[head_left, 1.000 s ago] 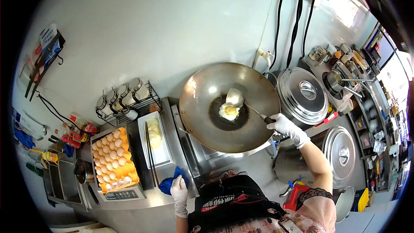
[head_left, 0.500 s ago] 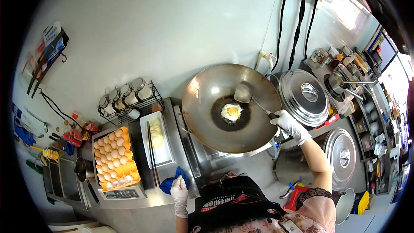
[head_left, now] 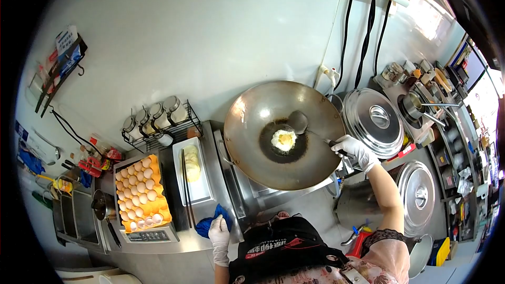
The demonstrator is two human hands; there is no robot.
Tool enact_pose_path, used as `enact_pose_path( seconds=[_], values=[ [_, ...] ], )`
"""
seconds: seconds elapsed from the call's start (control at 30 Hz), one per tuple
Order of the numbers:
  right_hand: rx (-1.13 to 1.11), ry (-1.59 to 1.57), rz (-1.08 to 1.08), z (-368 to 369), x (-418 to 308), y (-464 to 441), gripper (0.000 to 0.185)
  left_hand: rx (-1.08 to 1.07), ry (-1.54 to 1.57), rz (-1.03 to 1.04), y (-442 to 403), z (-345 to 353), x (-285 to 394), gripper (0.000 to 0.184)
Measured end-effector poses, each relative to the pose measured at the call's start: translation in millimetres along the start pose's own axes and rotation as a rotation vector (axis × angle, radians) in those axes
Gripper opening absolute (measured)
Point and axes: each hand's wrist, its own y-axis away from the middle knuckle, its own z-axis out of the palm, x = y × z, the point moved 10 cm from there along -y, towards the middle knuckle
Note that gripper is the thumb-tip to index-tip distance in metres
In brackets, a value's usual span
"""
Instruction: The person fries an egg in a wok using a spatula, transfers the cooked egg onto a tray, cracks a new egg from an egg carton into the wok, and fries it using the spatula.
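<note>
My right hand (head_left: 354, 151), in a white glove, is wrapped round the dark handle of a wok spatula (head_left: 298, 122). The spatula's metal head is in the large wok (head_left: 315, 163), touching or very close to the upper right edge of a frying egg (head_left: 283, 140). The egg has a white rim and a yellow middle, and lies in dark oil at the wok's bottom. At the counter's front edge, my gloved left hand (head_left: 219, 231) is closed on a crumpled blue cloth (head_left: 204, 226).
Left of the wok, a white tray (head_left: 202, 193) holds pale yellow food, with chopsticks (head_left: 187, 189) across its side. An orange egg carton (head_left: 164, 200) with several eggs, a rack of jars (head_left: 158, 118), and lidded steel pots (head_left: 376, 118) (head_left: 418, 197) stand around.
The spatula's head has turned and moved slightly down, closer to the egg. My right hand has barely shifted, and my left hand stays at the blue cloth.
</note>
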Motion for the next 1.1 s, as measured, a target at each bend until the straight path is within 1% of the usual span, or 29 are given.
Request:
enact_pose_path(
  seconds=[0.07,0.1,0.13,0.23,0.27,0.33,0.4,0.47,0.53,0.6,0.67,0.73,0.77,0.9,0.97,1.0,1.07,1.1],
  values=[
    [-0.133,-0.202,0.046,17,6,-15,0.016,-0.001,-0.006,0.004,-1,0,2,0.024],
    [-0.189,-0.218,0.023,24,5,-23,0.017,0.002,-0.003,0.001,0,0,3,0.024],
    [-0.194,-0.22,0.021,26,6,-31,0.017,0.005,-0.001,-0.001,0,-1,4,0.024],
    [-0.298,-0.431,0.068,44,0,-43,0.015,0.018,0.014,-0.026,4,-3,0,0.024],
    [-0.302,-0.431,0.068,46,-2,-44,0.015,0.019,0.011,-0.028,5,-4,1,0.024],
    [-0.309,-0.542,0.072,49,-5,-45,0.014,0.024,0.002,-0.032,8,-9,2,0.023],
    [-0.34,-0.563,0.082,49,-10,-38,0.015,0.024,-0.02,-0.027,12,-7,-5,0.024],
    [-0.354,-0.468,0.027,46,-17,-30,0.02,0.021,-0.037,-0.019,15,-5,-8,0.024],
    [-0.343,-0.459,0.027,42,-21,-17,0.019,0.02,-0.007,-0.026,17,-4,-8,0.024],
    [-0.276,-0.381,0.013,34,-24,-5,0.018,0.007,0.001,-0.036,16,-3,-6,0.025],
    [-0.232,-0.389,0.043,32,-21,5,0.013,-0.006,0.012,-0.046,13,1,-6,0.025],
    [-0.211,-0.385,0.057,32,-14,13,0.01,0.0,0.015,-0.005,10,3,-3,0.025],
    [-0.143,-0.34,0.046,31,-19,21,0.012,0.0,0.019,-0.005,7,4,0,0.025],
    [-0.077,-0.244,-0.017,36,-12,21,0.012,-0.005,0.037,-0.014,2,4,4,0.025],
    [0.017,-0.071,-0.043,33,-15,25,0.02,-0.013,0.033,-0.012,1,5,3,0.025],
    [0.018,-0.073,-0.042,35,-15,27,0.02,-0.009,0.034,-0.005,1,5,3,0.024],
    [0.058,-0.014,-0.029,35,-16,32,0.03,-0.004,0.035,0.003,2,4,3,0.024],
    [0.059,-0.015,-0.029,35,-19,36,0.03,0.0,0.026,0.01,3,3,3,0.024]
  ],
)
